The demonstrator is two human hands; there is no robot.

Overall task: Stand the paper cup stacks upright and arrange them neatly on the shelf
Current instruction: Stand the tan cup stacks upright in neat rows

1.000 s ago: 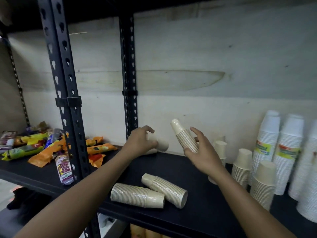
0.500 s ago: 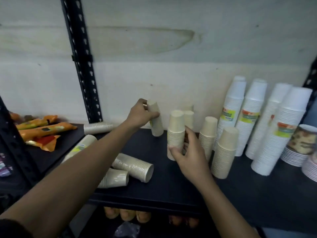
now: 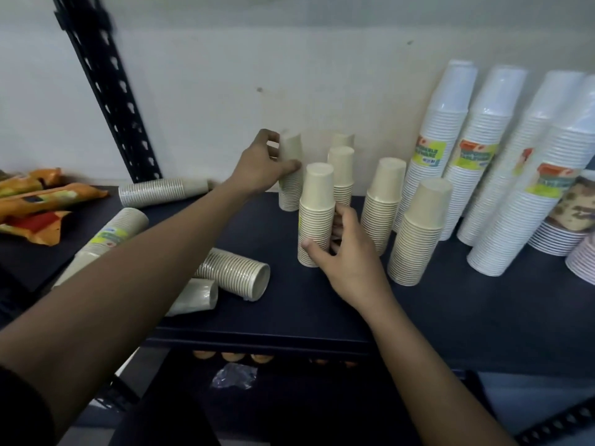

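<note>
Two upright cup stacks, each held: left grip (image 3: 262,165) rear stack (image 3: 290,175), right grip (image 3: 346,262) front stack (image 3: 316,214).

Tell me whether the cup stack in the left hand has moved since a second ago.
Yes. The cup stack went from lying near the black upright to standing rightward beside the upright stacks.

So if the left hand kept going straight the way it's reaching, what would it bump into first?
The left hand already has a grip on a tan cup stack near the back. Pushing on, that stack would probably meet the pale wall just behind it, though depth is hard to judge.
</note>
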